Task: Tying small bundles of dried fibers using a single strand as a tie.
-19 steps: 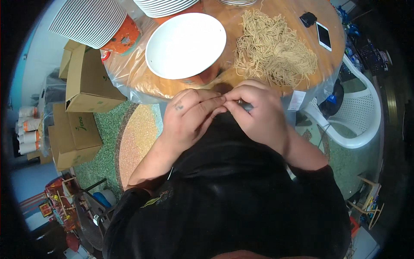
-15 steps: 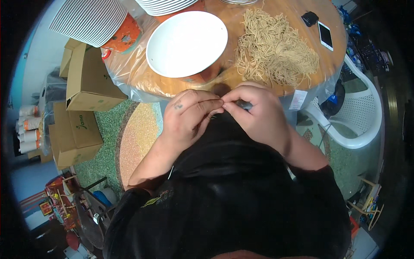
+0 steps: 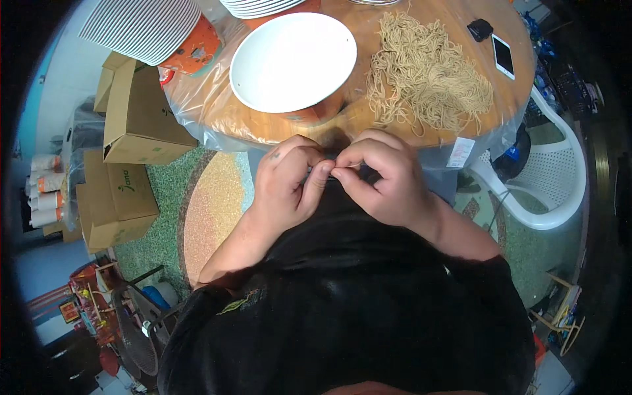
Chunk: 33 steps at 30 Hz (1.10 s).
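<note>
In front of my black shirt, just off the table's near edge, my left hand (image 3: 288, 181) and my right hand (image 3: 388, 176) meet fingertip to fingertip. Both are closed in a pinch. Whatever lies between the fingertips is too small to make out. Beyond them a large paper bucket (image 3: 293, 62), white inside and orange outside, tilts its mouth toward me. To its right a loose pile of tan cords (image 3: 431, 79) lies on the table, nearest my right hand.
Nested orange-and-white buckets (image 3: 191, 52) stand at the far left of the plastic-covered round table (image 3: 243, 128). A white phone (image 3: 503, 56) and a small black object (image 3: 480, 29) lie far right. Open cardboard boxes (image 3: 141, 125) sit on the left floor; a white plastic chair (image 3: 536, 168) stands right.
My left thumb has straightened upward against the fingertips of my right hand, and the left fingers have curled more. The whole view has shifted slightly.
</note>
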Motion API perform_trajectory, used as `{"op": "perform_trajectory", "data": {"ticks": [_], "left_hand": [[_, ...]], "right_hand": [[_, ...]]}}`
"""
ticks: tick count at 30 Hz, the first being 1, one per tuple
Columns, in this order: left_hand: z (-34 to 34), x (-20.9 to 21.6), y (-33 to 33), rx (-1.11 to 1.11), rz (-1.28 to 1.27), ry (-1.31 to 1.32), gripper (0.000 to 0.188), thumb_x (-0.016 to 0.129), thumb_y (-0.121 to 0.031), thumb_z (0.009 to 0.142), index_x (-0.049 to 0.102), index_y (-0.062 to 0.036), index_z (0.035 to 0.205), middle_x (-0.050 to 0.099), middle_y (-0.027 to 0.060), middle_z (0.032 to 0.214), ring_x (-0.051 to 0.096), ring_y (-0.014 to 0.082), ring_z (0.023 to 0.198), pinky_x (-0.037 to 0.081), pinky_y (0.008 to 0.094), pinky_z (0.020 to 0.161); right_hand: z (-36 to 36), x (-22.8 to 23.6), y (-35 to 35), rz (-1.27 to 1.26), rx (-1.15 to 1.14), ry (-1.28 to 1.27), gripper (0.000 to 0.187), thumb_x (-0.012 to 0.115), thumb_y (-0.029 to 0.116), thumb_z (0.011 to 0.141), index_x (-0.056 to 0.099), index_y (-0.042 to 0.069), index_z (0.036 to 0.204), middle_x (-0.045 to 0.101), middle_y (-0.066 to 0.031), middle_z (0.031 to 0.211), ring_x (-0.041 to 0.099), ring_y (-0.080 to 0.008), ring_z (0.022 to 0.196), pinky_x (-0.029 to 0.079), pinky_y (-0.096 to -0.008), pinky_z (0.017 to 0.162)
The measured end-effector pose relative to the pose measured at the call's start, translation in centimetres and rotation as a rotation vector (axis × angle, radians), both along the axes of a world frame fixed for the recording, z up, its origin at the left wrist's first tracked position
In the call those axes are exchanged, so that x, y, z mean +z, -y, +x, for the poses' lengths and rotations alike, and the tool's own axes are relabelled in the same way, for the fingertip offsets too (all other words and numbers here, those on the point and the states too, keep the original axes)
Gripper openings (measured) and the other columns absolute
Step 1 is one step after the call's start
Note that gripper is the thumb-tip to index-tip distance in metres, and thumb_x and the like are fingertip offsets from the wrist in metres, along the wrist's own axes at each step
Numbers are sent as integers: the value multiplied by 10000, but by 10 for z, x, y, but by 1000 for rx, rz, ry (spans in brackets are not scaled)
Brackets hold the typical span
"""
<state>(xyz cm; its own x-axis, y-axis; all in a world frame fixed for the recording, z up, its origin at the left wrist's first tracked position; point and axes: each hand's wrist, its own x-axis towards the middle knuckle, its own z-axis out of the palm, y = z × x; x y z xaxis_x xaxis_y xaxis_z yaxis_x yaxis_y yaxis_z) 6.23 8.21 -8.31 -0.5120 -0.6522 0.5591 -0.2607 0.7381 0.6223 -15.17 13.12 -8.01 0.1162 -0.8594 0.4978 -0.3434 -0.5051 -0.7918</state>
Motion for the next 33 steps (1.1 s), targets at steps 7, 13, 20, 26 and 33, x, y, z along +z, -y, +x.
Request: {"op": "perform_trajectory", "data": {"ticks": [7, 13, 20, 26, 33], "left_hand": [[-1, 4, -1, -74, 98, -94, 169, 789, -48, 1011, 672, -1, 898, 721, 166, 878, 718, 343, 772, 568, 403, 700], [0, 5, -3, -62, 87, -62, 171, 794, -36, 1001, 670, -9, 886, 715, 156, 853, 715, 330, 759, 563, 398, 692], [-10, 12, -1, -89, 48, -76, 185, 821, -39, 977, 673, -20, 867, 702, 140, 812, 702, 322, 710, 547, 392, 645], [-29, 19, 11, -77, -139, -90, 262, 906, -102, 917, 657, -45, 858, 693, 113, 839, 697, 320, 768, 540, 412, 674], [-60, 57, 39, 215, -546, 140, 569, 966, -226, 816, 681, 1, 1253, 692, 186, 1188, 676, 410, 1096, 545, 509, 955]], "right_hand": [[4, -10, 1, -31, 48, 144, 146, 838, 11, 900, 707, 35, 959, 667, -73, 823, 666, -244, 731, 542, -396, 722], [-1, -6, -4, 67, 42, 70, 154, 850, 14, 892, 707, 38, 944, 612, -46, 787, 597, -208, 693, 496, -366, 688], [-4, -8, -3, 51, 80, 209, 135, 841, 8, 918, 709, 27, 944, 626, -53, 807, 618, -188, 714, 517, -344, 690], [-9, -15, -7, 126, 107, 424, 98, 762, -12, 996, 686, 9, 1054, 684, -51, 958, 659, -133, 881, 539, -298, 818], [-35, -29, 26, 156, 20, 1123, 74, 619, 56, 1158, 668, 12, 1192, 755, -96, 1136, 731, -172, 1067, 588, -345, 1001]]}}
